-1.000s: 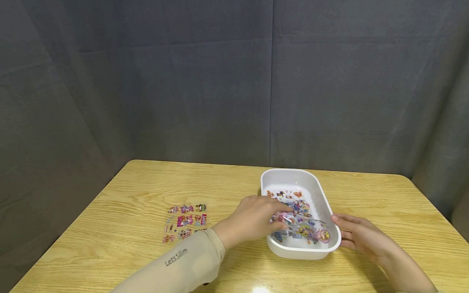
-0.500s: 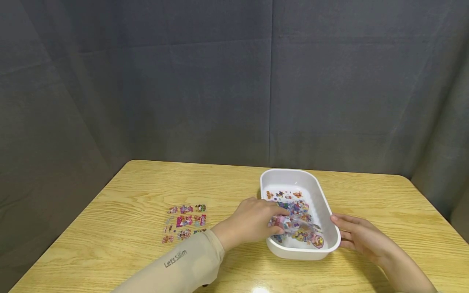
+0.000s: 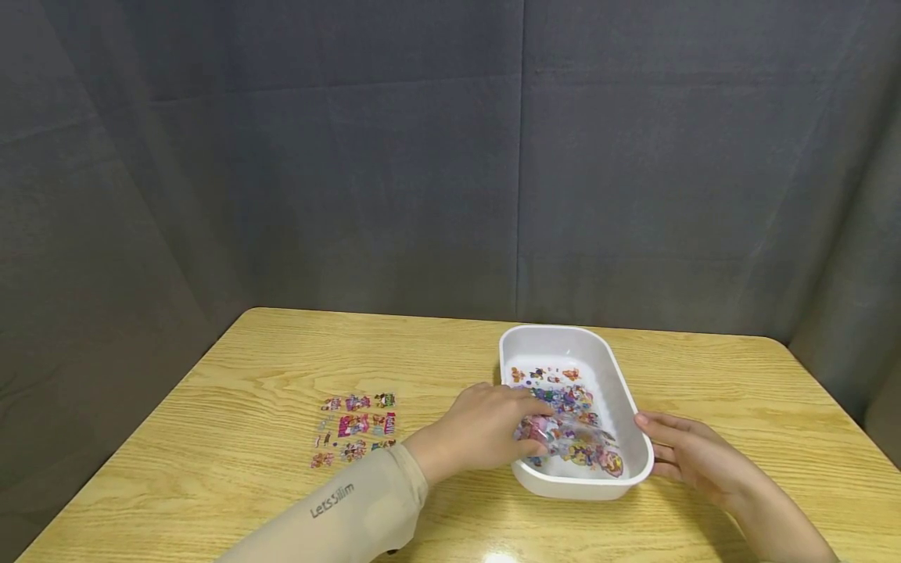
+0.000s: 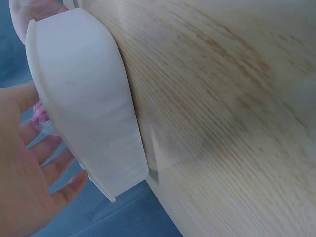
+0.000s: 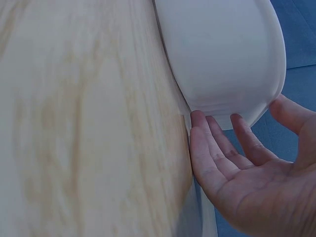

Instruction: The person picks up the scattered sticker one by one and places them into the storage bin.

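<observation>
My left hand [image 3: 486,426] reaches over the left rim of a white plastic tub [image 3: 573,490] and pinches a clear sticker sheet [image 3: 540,430] with pink prints between thumb and fingers. In the left wrist view a pink bit of that sheet [image 4: 42,112] shows behind the tub's rim. Beneath it, more clear sheets with colourful cartoon stickers [image 3: 563,397] lie on the tub's floor, partly covered by the hand. On the tub's right side, my right hand [image 3: 693,453] touches the outer wall with fingertips and has its thumb at the rim.
Another clear sticker sheet [image 3: 354,426] lies flat on the wooden table [image 3: 232,438], left of the tub, its lower edge near my left sleeve [image 3: 352,508]. A dark grey curtain [image 3: 387,195] hangs behind the table's back edge.
The pinched sticker sheet has dropped lower in the tub, and its right end has shifted slightly left. My left hand has edged slightly left. My right hand and the tub stay nearly still.
</observation>
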The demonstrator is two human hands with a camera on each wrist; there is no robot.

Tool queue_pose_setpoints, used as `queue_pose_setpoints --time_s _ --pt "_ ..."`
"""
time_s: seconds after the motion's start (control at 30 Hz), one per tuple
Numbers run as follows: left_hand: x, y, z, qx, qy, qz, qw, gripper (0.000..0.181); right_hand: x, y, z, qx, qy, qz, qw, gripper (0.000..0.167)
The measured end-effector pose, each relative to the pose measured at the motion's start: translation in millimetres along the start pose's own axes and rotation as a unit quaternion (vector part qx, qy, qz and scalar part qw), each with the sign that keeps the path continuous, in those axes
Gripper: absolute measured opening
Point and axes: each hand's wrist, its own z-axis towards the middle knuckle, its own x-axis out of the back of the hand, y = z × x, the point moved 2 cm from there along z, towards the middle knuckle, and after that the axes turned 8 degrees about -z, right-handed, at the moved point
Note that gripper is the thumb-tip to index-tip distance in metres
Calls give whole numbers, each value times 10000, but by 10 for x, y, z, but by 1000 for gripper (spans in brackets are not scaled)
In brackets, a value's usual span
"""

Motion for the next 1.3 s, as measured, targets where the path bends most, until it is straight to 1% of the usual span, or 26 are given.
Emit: queue_pose_setpoints --time_s 0.23,0.57,0.7,0.9,1.0,1.17,1.3 --pt "43 -12 -44 104 -140 -12 9998 51 0 10 8 21 4 -27 10000 60" --pt "96 -17 -86 118 -93 -60 9999 47 -5 6 4 -13 46 -14 10000 62" --pt "132 -21 -113 58 33 -81 9999 43 -7 4 0 -45 79 -28 10000 64" --pt "199 -37 -147 -123 299 -158 9994 36 -8 7 -10 -95 145 -68 9998 66" --pt "228 -41 -173 -171 413 -167 9989 35 -9 13 -14 -122 165 -59 9998 66" --pt "284 -27 -244 -55 590 10 9982 40 -16 10 -10 -138 194 -99 9997 67" --pt "323 -25 -314 51 623 90 9980 39 -21 0 -7 -148 189 -142 9996 68"
